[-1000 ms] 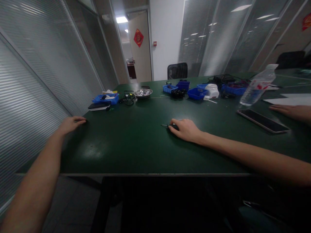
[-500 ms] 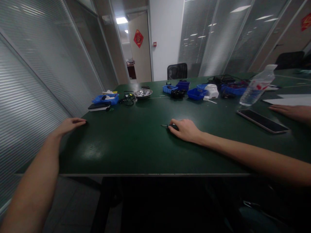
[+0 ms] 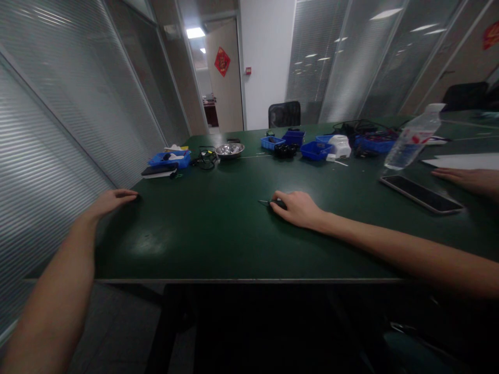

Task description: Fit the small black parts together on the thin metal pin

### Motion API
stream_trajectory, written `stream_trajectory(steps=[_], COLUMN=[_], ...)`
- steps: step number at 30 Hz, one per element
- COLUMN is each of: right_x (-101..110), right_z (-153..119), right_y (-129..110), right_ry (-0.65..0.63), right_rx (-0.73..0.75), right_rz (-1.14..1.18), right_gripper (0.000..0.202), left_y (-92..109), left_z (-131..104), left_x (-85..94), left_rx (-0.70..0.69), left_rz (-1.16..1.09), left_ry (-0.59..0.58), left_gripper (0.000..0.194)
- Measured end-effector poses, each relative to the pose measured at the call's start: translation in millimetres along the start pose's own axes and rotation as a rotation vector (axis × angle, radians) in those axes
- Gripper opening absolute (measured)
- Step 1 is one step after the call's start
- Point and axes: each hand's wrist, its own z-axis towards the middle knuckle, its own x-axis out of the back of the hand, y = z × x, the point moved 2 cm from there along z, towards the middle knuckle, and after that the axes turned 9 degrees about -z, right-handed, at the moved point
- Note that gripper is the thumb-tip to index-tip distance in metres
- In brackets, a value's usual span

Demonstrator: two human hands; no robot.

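One screwdriver sits in one curled right hand; whether one pinched left hand holds anything, I cannot tell.

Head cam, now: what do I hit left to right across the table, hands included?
Left hand → blue tray with small items → black cable → metal bowl → thin-shafted tool → right hand → white container → plastic bottle → another person's hand.

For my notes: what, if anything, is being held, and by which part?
The right grip holds a screwdriver by its handle. Whether the left grip holds anything cannot be told.
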Motion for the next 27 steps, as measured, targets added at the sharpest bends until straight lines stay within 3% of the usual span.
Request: stream_trajectory(steps=[9, 16, 21, 27], right_x=[1, 0, -2, -2], right_z=[0, 0, 1, 1], right_y=[0, 2, 2, 1], right_ry=[-0.015, 0.009, 0.005, 0.018], right_rx=[-0.006, 0.014, 0.013, 0.013], right_rz=[0.021, 0.050, 0.054, 0.036], right_gripper=[0.044, 0.043, 0.042, 0.042], left_y=[11, 23, 19, 26], left_z=[-7, -14, -12, -8], left_x=[-0.8, -3.2, -2.3, -3.8], left_rx=[0.000, 0.008, -0.017, -0.062], left_rz=[-0.024, -0.168, 0.008, 0.232], left_ry=[0.024, 0.063, 0.113, 0.133], left_gripper=[0.064, 0.056, 0.035, 0.028])
